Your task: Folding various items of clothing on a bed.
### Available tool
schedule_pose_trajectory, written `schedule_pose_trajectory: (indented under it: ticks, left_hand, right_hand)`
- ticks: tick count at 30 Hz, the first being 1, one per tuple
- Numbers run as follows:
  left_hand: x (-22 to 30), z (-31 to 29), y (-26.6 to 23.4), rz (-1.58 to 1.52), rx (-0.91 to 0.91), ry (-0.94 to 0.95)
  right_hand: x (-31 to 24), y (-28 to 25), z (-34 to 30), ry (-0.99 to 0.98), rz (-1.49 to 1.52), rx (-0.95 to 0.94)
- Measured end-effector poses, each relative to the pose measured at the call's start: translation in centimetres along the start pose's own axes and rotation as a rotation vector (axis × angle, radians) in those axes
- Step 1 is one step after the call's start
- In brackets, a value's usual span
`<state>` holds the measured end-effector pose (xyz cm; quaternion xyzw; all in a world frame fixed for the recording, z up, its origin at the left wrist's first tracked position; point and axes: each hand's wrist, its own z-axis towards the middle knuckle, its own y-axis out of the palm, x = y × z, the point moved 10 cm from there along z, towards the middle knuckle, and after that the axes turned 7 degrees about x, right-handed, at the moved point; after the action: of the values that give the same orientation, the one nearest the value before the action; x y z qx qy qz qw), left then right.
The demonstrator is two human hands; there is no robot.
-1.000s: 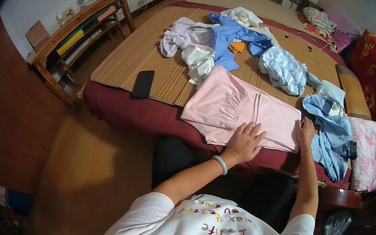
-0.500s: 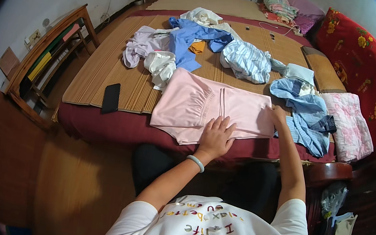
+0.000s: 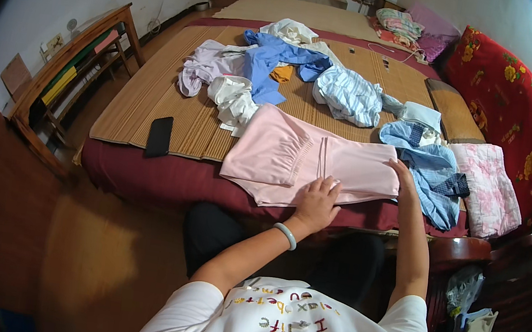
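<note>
A folded pale pink garment [image 3: 275, 147] lies across the near edge of the bed, with a gathered band and two narrow strips near its middle. My left hand [image 3: 318, 204] rests open on its front side, fingers stretched toward the strips, a pale bangle at the wrist. At the garment's right end, my right hand [image 3: 405, 176] is closed on the edge; its fingers show only in part. Beside that hand lies a crumpled light blue garment [image 3: 423, 155] with dark patterned trim.
Beyond lie a blue garment [image 3: 265, 63], a white one [image 3: 231, 99], a lilac one [image 3: 205, 66] and a striped one [image 3: 349, 96]. A black phone [image 3: 159, 137] is on the mat to the left. A folded pink-white quilted cloth [image 3: 486, 186] and red floral bedding [image 3: 520, 97] are right.
The pink garment's right end has shifted a little to the right with my right hand. My left hand has slid slightly right and nearer to me. The view has tilted slightly.
</note>
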<state>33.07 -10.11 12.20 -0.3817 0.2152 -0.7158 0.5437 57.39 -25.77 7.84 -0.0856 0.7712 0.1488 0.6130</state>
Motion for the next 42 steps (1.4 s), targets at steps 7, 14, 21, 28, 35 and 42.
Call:
schedule_pose_trajectory:
  ticks: [7, 14, 21, 28, 35, 42]
  left_hand:
    - [5.0, 1.0, 2.2, -0.100, -0.074, 0.104]
    - [4.5, 1.6, 2.5, -0.356, -0.076, -0.047]
    - [-2.2, -1.3, 2.8, -0.712, -0.147, -0.500]
    - [-10.1, -7.1, 0.0, -1.455, 0.025, -1.151]
    - [-15.3, -7.6, -2.4, -1.399, 0.146, -1.255]
    - [-17.2, -6.1, -1.9, -1.141, 0.100, -1.275]
  right_hand:
    - [-4.8, -2.8, -4.7, -0.060, 0.171, 0.048]
    - [-10.6, 1.8, -4.1, -0.287, 0.022, 0.016]
    - [-11.6, 18.4, -2.9, -0.555, -0.612, 0.112]
    - [-1.6, 29.2, -3.2, -0.288, -0.565, -0.152]
    - [-5.1, 26.0, -1.9, -0.904, -1.105, 0.078]
    - [1.6, 27.6, -4.5, -0.953, -1.330, 0.020]
